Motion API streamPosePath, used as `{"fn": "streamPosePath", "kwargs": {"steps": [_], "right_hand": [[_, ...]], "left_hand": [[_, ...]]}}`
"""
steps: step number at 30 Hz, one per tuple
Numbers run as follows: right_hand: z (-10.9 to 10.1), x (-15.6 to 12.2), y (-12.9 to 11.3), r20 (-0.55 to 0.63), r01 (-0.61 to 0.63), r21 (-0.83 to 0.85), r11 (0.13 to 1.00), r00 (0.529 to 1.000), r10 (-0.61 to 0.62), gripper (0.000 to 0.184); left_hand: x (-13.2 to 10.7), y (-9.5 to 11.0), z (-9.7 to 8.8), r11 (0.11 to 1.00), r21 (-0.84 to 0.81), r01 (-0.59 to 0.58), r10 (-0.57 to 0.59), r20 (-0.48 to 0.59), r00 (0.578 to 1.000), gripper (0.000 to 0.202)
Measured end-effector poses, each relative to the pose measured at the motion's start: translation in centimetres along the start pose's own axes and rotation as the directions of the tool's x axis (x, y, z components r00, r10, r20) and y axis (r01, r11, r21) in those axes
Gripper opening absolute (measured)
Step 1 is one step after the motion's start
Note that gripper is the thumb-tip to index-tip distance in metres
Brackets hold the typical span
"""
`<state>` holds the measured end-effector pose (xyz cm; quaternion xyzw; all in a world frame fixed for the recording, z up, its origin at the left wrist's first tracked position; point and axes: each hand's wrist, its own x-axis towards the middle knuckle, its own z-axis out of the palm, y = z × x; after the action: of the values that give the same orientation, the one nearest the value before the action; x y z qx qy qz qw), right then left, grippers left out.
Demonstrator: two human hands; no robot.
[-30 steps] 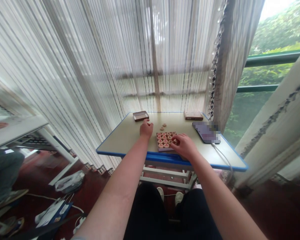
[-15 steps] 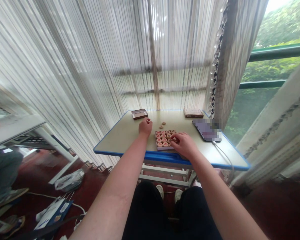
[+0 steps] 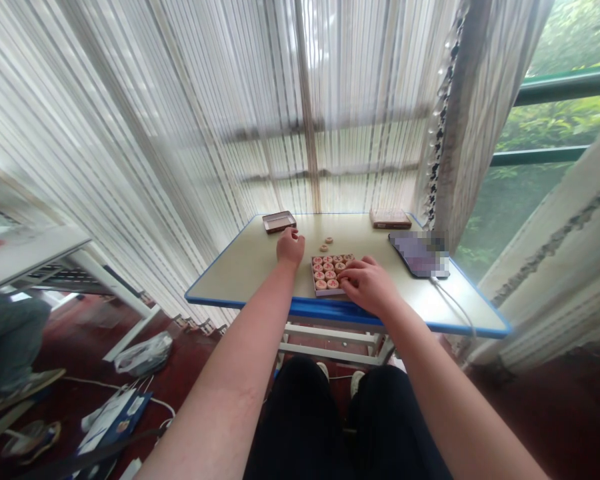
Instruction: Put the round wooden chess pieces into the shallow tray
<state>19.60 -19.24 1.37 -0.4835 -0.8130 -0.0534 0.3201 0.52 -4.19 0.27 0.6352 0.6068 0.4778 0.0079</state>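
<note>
A shallow box (image 3: 329, 293) of round wooden Chinese chess pieces (image 3: 331, 275) with red characters sits near the table's front edge. My right hand (image 3: 370, 285) reaches over its right side, fingers bent together onto a chess piece at the front right corner; the hand partly hides that piece. Left of the box and farther back, my left hand (image 3: 291, 248) hovers over the table with curled fingers; whatever they may hold is hidden. Two loose chess pieces (image 3: 329, 240) lie behind the box.
An open box lid (image 3: 279, 221) lies at the back left, and a closed flat box (image 3: 391, 219) at the back right. A phone (image 3: 413, 255) with a white cable (image 3: 453, 298) rests on the right. Curtains hang behind the table (image 3: 245, 267). Another person's leg shows far left.
My right hand's fingers have shifted slightly forward and down at the box's right side. My left hand's fingers have turned a little, staying in nearly the same place. The view has shifted slightly.
</note>
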Motion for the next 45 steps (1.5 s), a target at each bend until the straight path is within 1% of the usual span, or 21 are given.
{"fn": "streamPosePath", "kwargs": {"steps": [6, 15, 17, 20, 22, 25, 26, 28, 30, 31, 32, 33, 35, 37, 40, 43, 45], "right_hand": [[-0.1, 0.1, -0.3, 0.006, 0.055, -0.034, 0.998, 0.999, -0.054, 0.024], [0.0, 0.1, -0.1, -0.001, 0.045, -0.049, 0.998, 0.999, -0.045, 0.021], [0.0, 0.1, 0.0, -0.038, 0.014, -0.055, 0.998, 0.999, -0.016, 0.021], [0.1, 0.1, 0.2, -0.129, -0.076, -0.069, 0.995, 0.989, 0.067, 0.024], [0.1, 0.1, 0.4, -0.194, -0.154, -0.079, 0.985, 0.972, 0.136, 0.027], [0.3, 0.2, 0.9, -0.271, -0.247, -0.077, 0.966, 0.937, 0.218, 0.029], [0.3, 0.2, 1.0, -0.285, -0.268, -0.073, 0.961, 0.928, 0.238, 0.029], [0.5, 0.3, 1.4, -0.295, -0.298, -0.067, 0.952, 0.918, 0.267, 0.028], [0.7, 0.3, 1.8, -0.288, -0.315, -0.076, 0.946, 0.915, 0.282, 0.028], [0.8, 0.3, 2.0, -0.279, -0.312, -0.088, 0.946, 0.919, 0.277, 0.028], [0.9, 0.3, 2.1, -0.269, -0.302, -0.101, 0.948, 0.926, 0.266, 0.029], [0.9, 0.3, 2.2, -0.26, -0.292, -0.116, 0.95, 0.931, 0.254, 0.03], [1.0, 0.3, 2.2, -0.245, -0.281, -0.143, 0.949, 0.939, 0.241, 0.03], [1.1, 0.3, 2.2, -0.218, -0.268, -0.171, 0.948, 0.949, 0.229, 0.03], [1.0, 0.3, 2.1, -0.171, -0.272, -0.161, 0.949, 0.955, 0.244, 0.025], [0.7, 0.2, 1.9, -0.168, -0.352, -0.071, 0.933, 0.927, 0.336, 0.016], [0.5, 0.0, 1.6, -0.159, -0.358, -0.006, 0.934, 0.922, 0.353, 0.012]], "left_hand": [[0.0, 0.2, 0.0, 1.0, -0.004, -0.002, 0.003, 0.019, 1.0, 0.016], [0.2, -0.2, 0.3, 1.0, 0.003, -0.009, 0.009, 0.031, 0.999, 0.015], [0.2, -0.2, 0.3, 1.0, 0.011, -0.006, 0.005, 0.039, 0.999, 0.015], [0.2, -0.4, 0.4, 1.0, 0.02, 0.001, -0.002, 0.047, 0.999, 0.017], [0.3, -0.4, 0.5, 1.0, 0.018, 0.004, -0.005, 0.067, 0.998, 0.02], [0.4, -0.4, 0.7, 1.0, 0.006, -0.012, 0.011, 0.146, 0.989, 0.026], [0.4, -0.3, 0.8, 0.999, -0.006, -0.036, 0.037, 0.177, 0.984, 0.029], [0.2, 0.0, 0.9, 0.99, -0.062, -0.125, 0.136, 0.238, 0.962, 0.031], [0.0, 0.5, 0.8, 0.967, -0.158, -0.2, 0.242, 0.327, 0.914, 0.029], [-0.2, 0.7, 0.7, 0.959, -0.204, -0.197, 0.264, 0.389, 0.883, 0.027], [-0.3, 0.9, 0.6, 0.959, -0.23, -0.162, 0.253, 0.45, 0.856, 0.026], [-0.5, 1.1, 0.5, 0.966, -0.237, -0.108, 0.217, 0.506, 0.835, 0.026], [-0.6, 1.3, 0.4, 0.978, -0.206, 0.006, 0.115, 0.568, 0.815, 0.028], [-0.6, 1.3, 0.3, 0.98, -0.19, 0.057, 0.066, 0.582, 0.811, 0.03], [-0.2, 1.0, 0.4, 0.979, -0.202, 0.031, 0.093, 0.575, 0.813, 0.03], [0.2, 0.5, 0.5, 0.987, -0.164, -0.001, 0.089, 0.532, 0.842, 0.028], [0.3, 0.3, 0.7, 0.99, -0.138, -0.014, 0.082, 0.501, 0.862, 0.026]]}}
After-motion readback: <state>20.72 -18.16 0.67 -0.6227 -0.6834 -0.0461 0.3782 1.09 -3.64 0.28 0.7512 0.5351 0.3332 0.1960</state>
